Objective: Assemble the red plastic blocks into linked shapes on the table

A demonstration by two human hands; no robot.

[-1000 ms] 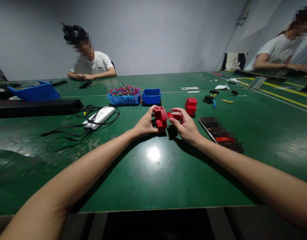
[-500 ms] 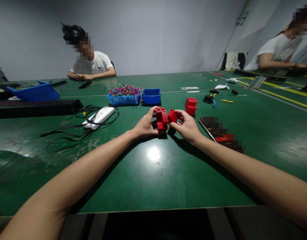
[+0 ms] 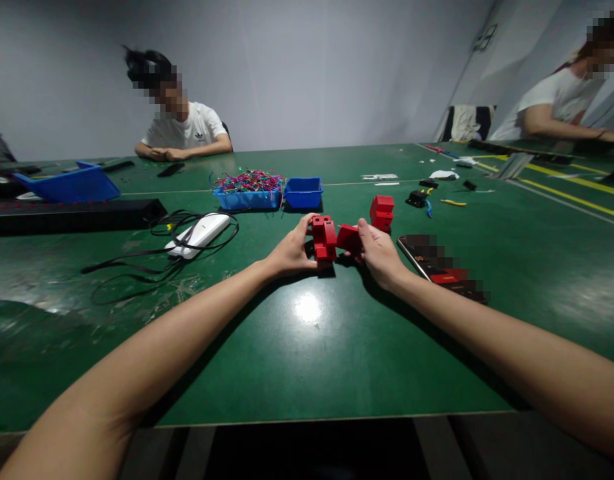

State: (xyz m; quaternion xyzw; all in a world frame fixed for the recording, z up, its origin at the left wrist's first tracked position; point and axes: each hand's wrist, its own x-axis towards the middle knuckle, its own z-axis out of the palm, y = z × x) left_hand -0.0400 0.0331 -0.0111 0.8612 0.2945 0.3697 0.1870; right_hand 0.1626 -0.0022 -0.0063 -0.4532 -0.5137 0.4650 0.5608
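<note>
My left hand grips a red plastic block that rests on the green table. My right hand holds a smaller red piece pressed against the right side of that block. A second red block stands just behind my right hand, apart from both hands.
A phone lies right of my right hand. Behind are a blue tray of coloured wires, a small blue bin, a white device with black cable, a black bar, a blue bin. Two people sit at the far side and right.
My right hand has turned the small red piece and brought it left against the block held by my left hand. The left hand has stayed in place.
</note>
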